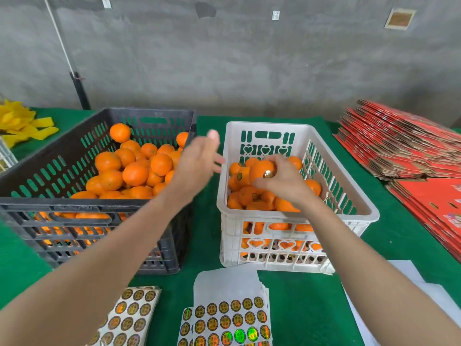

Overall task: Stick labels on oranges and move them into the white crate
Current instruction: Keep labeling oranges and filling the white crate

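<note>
One labelled orange (260,169) sits clasped in the right grip (284,183), directly above the white crate (272,261); left grip (197,163), slack and empty, hovers nearer the black crate (74,203).

The left grip (199,156) is motion-blurred, its outline smeared. The right grip (282,181) hides the near side of its orange (259,168) and whatever lies beneath. Nearer than both grips, label sheets (229,318) run off the bottom edge, print unreadable
</note>
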Tool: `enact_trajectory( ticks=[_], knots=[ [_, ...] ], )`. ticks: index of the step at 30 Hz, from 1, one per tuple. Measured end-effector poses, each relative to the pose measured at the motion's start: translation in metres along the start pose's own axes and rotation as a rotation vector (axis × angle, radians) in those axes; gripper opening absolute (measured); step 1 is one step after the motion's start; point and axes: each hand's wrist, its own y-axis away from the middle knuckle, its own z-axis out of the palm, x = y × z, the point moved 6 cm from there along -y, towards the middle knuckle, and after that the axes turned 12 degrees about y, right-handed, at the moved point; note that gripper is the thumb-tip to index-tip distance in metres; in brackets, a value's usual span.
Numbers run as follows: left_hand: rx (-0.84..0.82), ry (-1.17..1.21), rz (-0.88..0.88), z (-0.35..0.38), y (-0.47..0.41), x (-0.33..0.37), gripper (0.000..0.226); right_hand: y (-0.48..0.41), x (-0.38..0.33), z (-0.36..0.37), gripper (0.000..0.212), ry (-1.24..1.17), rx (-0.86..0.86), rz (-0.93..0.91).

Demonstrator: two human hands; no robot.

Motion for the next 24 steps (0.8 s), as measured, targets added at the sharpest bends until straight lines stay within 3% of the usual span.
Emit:
enact_trajectory(
  ticks=[5, 8, 11, 13, 16, 17, 18, 21, 24],
  knots=[
    [0.204, 0.149, 0.014, -0.082, -0.023, 0.008, 0.033, -0.042, 0.013, 0.077, 0.044, 0.608, -0.590, -0.137],
    [0.221, 0.145, -0.021, -0.113, -0.023, 0.005, 0.030, -0.048, 0.017, 0.115, 0.047, 0.728, -0.733, -0.187],
    [0.241, 0.148, -0.044, -0.138, -0.023, 0.003, 0.030, -0.051, 0.016, 0.134, 0.033, 0.809, -0.823, -0.279],
    [0.237, 0.135, -0.045, -0.154, -0.026, 0.002, 0.029, -0.062, 0.003, 0.122, 0.013, 0.824, -0.676, -0.310],
    [0.255, 0.109, -0.052, -0.178, -0.038, -0.001, 0.027, -0.083, -0.037, 0.060, 0.014, 0.450, 0.097, -0.166],
    [0.260, 0.082, -0.058, -0.185, -0.045, -0.004, 0.025, -0.077, -0.055, 0.047, 0.013, 0.271, 0.283, -0.192],
    [0.254, 0.044, -0.070, -0.190, -0.054, -0.008, 0.021, -0.068, -0.077, 0.044, 0.010, 0.146, 0.360, -0.283],
    [0.130, -0.225, -0.114, -0.192, -0.090, -0.024, 0.019, -0.037, -0.149, 0.085, 0.008, 0.135, 0.185, -0.597],
    [-0.128, -0.850, -0.138, -0.185, -0.123, -0.046, 0.037, -0.025, -0.177, 0.134, 0.018, 0.237, -0.016, -0.656]
  ],
)
